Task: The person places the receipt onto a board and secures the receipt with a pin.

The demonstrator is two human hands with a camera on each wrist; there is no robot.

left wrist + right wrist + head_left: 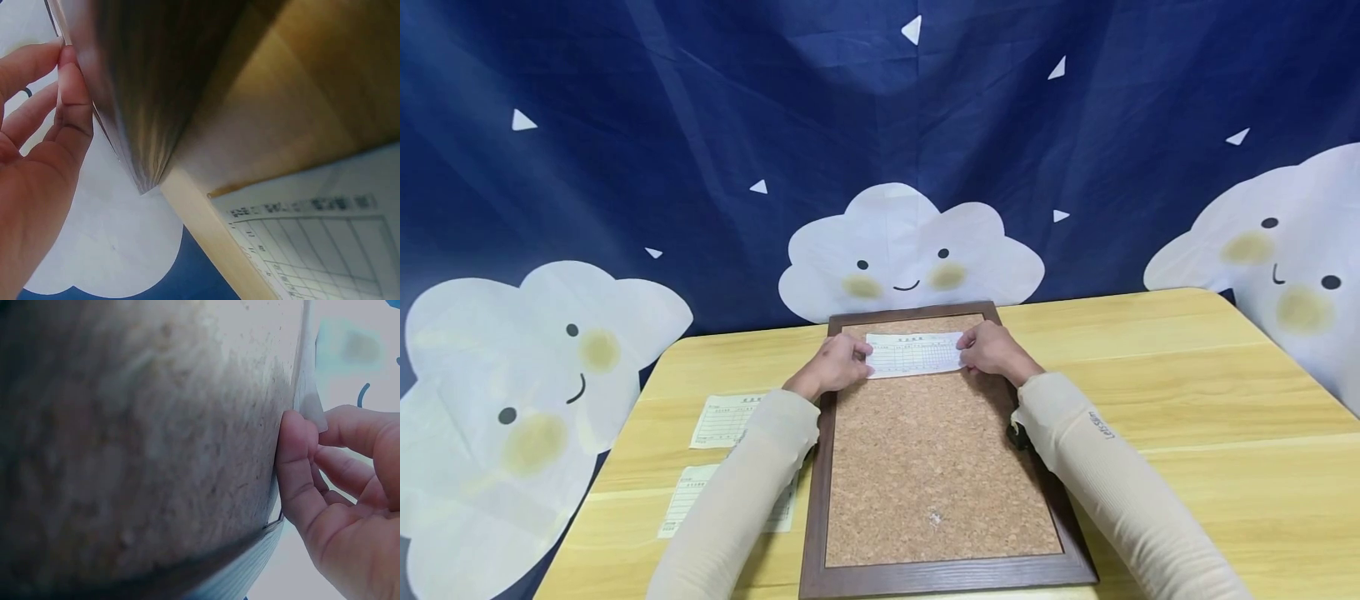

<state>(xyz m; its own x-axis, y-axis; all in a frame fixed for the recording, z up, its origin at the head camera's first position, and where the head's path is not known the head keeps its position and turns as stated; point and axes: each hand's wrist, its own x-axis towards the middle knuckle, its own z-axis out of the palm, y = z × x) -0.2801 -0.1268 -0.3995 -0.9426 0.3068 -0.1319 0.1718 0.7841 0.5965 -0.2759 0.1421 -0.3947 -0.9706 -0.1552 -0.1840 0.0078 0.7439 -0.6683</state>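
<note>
A white printed paper form [913,354] with a ruled grid lies flat over the upper part of a framed cork board [936,458]. My left hand [838,362] pinches the form's left edge between thumb and fingers, and my right hand [992,348] pinches its right edge. The left wrist view shows the left hand [47,119] beside the board's dark wooden frame [144,125]. In the right wrist view the right hand [350,481] holds the paper's edge [310,406] close to the cork surface [187,444].
Two similar printed forms lie on the wooden table [1210,467] left of the board: an upper one [718,421] and a lower one [688,496], both partly covered by the left sleeve [745,492]. A small pale mark [935,518] shows low on the cork. Behind hangs a blue curtain [850,100] with clouds.
</note>
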